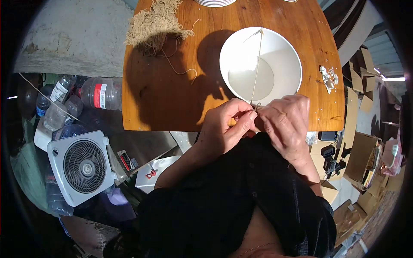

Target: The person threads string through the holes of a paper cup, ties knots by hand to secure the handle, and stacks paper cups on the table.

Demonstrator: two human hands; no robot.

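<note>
With left hand and right hand, pinching string beside bucket. Likely light, limp; best held near the rim.

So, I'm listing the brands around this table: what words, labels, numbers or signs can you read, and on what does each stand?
No text here is readable.
Bottle with a red-and-white label: print and barcode too small.
Bottle with a white label: print blurred.
Small red, black and white packet: too small.
Fan: no readable brand.
White bucket: no lettering visible inside.
</note>
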